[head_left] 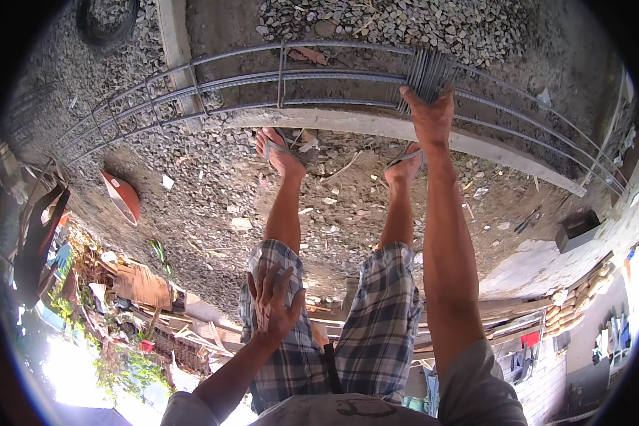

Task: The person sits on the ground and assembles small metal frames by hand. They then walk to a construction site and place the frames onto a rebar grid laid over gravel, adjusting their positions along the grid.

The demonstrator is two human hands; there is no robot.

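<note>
A long cage of ribbed steel rebars (341,74) lies across in front of me, with a few spaced stirrups (281,74) around its bars on the left. Right of centre, a tight bundle of steel stirrups (427,71) is gathered around the bars. My right hand (431,117) is closed on the near side of that bundle, with my arm stretched out; some of its fingers are hidden behind the steel. My left hand (271,298) rests on the left leg of my plaid shorts (280,362), fingers spread, holding nothing.
A wooden beam (348,122) runs along the cage's near side, close to my sandalled feet (284,153). Another timber (174,35) crosses at upper left. Gravel (405,21) lies beyond. A reddish curved piece (123,197), a pliers-like tool (527,221) and a dark box (577,231) are on the ground.
</note>
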